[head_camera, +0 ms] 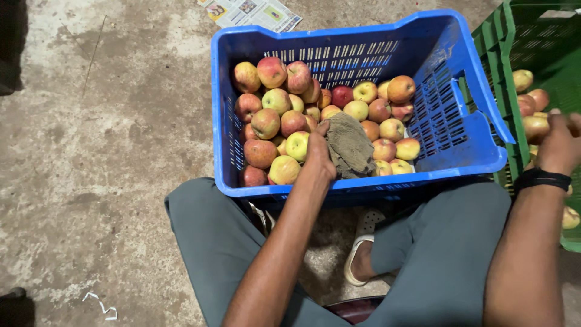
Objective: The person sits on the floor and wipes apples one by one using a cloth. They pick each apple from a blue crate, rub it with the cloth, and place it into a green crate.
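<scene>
A: From the head camera, what is each hand doing?

B: The left hand (319, 158) is down in the blue crate (254, 42), fingers curled closed on a bunched grey-brown cloth (350, 145) that lies on top of the apples (272, 115). The crate stands on the concrete floor (91, 151) right in front of the person's knees, and the fruit is heaped higher toward its left side.

A: And the right hand?

B: The right hand (560, 145) is out over the green crate (532, 36) on the right, above a few apples in the green crate (532, 112). It has a black wristband (541, 178) on the wrist. Its fingers run off the frame edge and look blurred, so I cannot tell how far open it is or whether it has hold of anything.

A: How would you judge doing this well?

B: To my eye, the cloth needs to stay gathered in the palm so a clean patch meets each apple, with light pressure, since the skins bruise easily. Apples lifted from the top of the heap won't set the others rolling. The green crate's wall sits just beside the blue one's raised corner, so fruit should be carried over it, not knocked against it.

A: Anything else around?

B: A sheet of newspaper (254, 12) lies on the floor beyond the blue crate, and a pale sandal (363, 242) shows between the legs.
</scene>
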